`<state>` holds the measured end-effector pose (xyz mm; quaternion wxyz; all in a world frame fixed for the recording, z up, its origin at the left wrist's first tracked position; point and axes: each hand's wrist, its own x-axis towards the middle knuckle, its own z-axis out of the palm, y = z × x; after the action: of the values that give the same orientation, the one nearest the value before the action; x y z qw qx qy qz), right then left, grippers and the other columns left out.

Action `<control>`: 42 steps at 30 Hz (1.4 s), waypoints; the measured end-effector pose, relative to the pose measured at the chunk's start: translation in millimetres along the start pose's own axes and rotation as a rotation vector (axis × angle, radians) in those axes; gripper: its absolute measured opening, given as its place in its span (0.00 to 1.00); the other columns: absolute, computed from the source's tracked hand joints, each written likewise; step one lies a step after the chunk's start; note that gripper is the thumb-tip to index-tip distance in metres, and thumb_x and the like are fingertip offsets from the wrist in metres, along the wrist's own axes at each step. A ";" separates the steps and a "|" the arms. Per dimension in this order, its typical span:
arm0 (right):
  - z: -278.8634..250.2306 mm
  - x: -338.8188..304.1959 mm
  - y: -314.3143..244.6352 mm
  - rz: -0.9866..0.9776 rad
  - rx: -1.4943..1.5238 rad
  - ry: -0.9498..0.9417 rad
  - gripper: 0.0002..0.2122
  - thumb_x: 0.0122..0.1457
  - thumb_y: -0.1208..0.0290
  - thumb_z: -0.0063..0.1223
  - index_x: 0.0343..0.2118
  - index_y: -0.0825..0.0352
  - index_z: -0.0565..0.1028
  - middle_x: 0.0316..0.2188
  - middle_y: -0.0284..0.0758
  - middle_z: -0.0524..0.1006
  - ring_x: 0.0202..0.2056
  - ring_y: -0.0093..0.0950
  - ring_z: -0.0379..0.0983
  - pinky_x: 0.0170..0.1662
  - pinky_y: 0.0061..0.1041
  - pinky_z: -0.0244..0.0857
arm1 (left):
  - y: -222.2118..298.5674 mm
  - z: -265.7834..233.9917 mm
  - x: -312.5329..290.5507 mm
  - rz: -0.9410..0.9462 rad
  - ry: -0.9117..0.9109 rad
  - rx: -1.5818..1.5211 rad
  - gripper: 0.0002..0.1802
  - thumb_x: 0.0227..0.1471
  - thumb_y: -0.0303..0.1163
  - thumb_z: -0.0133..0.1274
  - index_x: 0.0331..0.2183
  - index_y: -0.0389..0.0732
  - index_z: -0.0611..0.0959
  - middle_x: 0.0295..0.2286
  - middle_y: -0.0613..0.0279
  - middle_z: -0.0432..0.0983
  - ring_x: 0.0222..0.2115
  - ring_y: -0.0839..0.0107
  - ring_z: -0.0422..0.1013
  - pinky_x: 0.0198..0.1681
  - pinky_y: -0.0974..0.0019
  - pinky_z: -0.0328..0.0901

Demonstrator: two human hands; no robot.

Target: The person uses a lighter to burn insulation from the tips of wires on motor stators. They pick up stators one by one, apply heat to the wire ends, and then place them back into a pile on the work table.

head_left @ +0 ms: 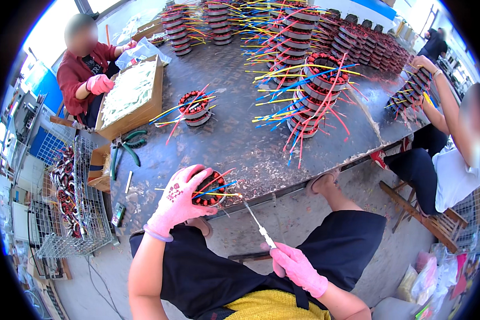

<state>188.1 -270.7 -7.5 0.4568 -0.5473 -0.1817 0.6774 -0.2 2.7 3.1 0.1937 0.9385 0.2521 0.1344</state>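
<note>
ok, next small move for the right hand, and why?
Probably touch the tool to the end of the yellow wire: its tip is right by that end, contact unclear, and the left hand holds the stator with that wire pointing rightward.

Workshop, stacked motor stators [321, 92], pliers [134, 144], worktable [232, 136]

Dark, scuffed worktable [224, 144] spreads beyond the left fingers [198, 172], its near edge worn pale. Bare grey floor [389, 261] lies below and right of them. Slatted wooden stool [437, 232] stands well right of the fingers. Bright window [41, 28] far beyond, leftward; whitish light, strongest there.
</note>
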 end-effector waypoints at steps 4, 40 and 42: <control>0.9 -3.8 -5.2 -0.016 -0.035 0.010 0.18 0.69 0.64 0.43 0.56 0.69 0.70 0.19 0.24 0.65 0.21 0.15 0.60 0.26 0.17 0.53 | 1.0 -0.5 0.1 0.010 0.012 0.008 0.50 0.27 0.45 0.74 0.54 0.43 0.74 0.52 0.52 0.68 0.52 0.50 0.66 0.58 0.53 0.60; 1.9 -3.6 -7.1 -0.030 -0.097 0.031 0.19 0.69 0.64 0.41 0.56 0.71 0.70 0.18 0.23 0.65 0.21 0.14 0.58 0.28 0.15 0.55 | -1.6 -0.3 -0.3 0.033 0.019 0.025 0.50 0.28 0.46 0.73 0.55 0.43 0.73 0.52 0.51 0.69 0.52 0.51 0.66 0.58 0.53 0.60; 2.4 -2.7 -5.8 -0.028 -0.073 0.032 0.19 0.69 0.63 0.41 0.56 0.70 0.71 0.18 0.23 0.66 0.21 0.14 0.59 0.28 0.15 0.55 | -0.9 -0.8 0.2 0.034 0.017 0.022 0.50 0.28 0.46 0.73 0.55 0.43 0.73 0.52 0.51 0.69 0.52 0.51 0.66 0.57 0.53 0.60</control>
<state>188.3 -269.3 -0.8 0.4486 -0.5719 -0.2067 0.6550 -0.6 3.8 3.4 0.1787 0.9435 0.2394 0.1430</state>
